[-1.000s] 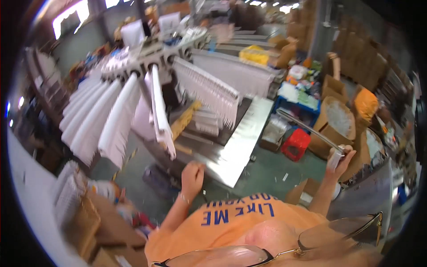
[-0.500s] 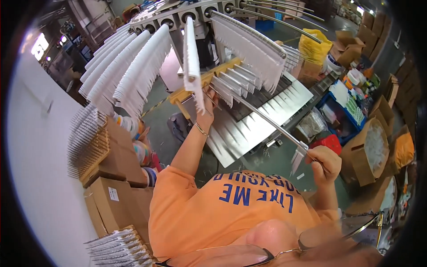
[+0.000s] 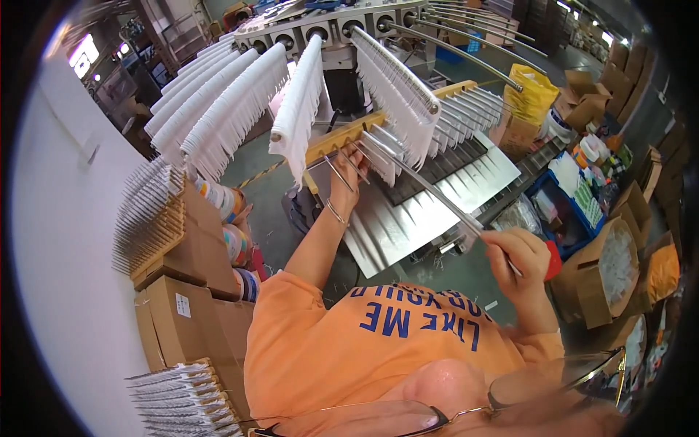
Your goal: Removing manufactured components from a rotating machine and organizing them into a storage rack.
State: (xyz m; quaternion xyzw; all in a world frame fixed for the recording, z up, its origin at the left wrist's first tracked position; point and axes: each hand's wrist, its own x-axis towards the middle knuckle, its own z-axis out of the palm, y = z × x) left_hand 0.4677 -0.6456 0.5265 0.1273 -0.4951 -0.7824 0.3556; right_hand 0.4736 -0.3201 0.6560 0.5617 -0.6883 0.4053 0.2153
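Observation:
A long metal rod [image 3: 444, 195] slants from a wooden bar [image 3: 331, 144] toward me. At its near end my right hand [image 3: 518, 262] is closed, thumb and fingers pinched around the rod's end or a thin stick there. My left hand [image 3: 348, 173] is at the wooden bar, its fingers bent around thin metal pins [image 3: 336, 173] jutting from it; the exact grip is partly hidden. Farther along the bar, white-and-silver flat pieces [image 3: 462, 120] hang in rows. Above my left hand hangs a rod loaded with thin white strips [image 3: 300, 105].
A round rack [image 3: 291, 35] carries several strip-laden rods and bare rods [image 3: 466, 54]. A metal plate [image 3: 393, 233] lies below the bar. Cartons [image 3: 186, 320] and pin boards [image 3: 156, 226] stand left; a blue crate [image 3: 575, 218] and open boxes [image 3: 601, 273] stand right.
My right hand has shifted left and slightly up in the picture. White pieces hanging by it at the rod's near end no longer show clearly. The strip-laden rod above my left hand has swung aside.

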